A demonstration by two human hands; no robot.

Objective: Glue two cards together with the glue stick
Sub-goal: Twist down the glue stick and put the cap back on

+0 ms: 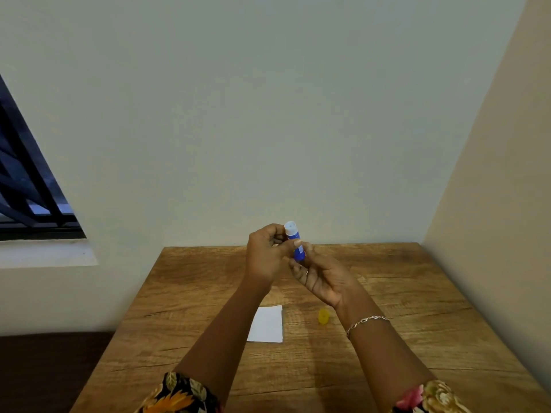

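I hold a blue glue stick (pixel 295 241) upright above the far part of the wooden table (pixel 402 308), its white top uncovered. My left hand (pixel 267 254) pinches the tube's upper part between thumb and fingers. My right hand (pixel 320 277) grips its lower end from beneath. The yellow cap (pixel 323 316) lies on the table below my right wrist. A white card (pixel 267 324) lies flat on the table, its left part hidden behind my left forearm. I can make out only one card.
The table stands in a corner, with a pale wall behind it and a beige wall at the right. A barred window (pixel 26 186) is at the left. Dark floor (pixel 44 374) lies beside the table's left edge.
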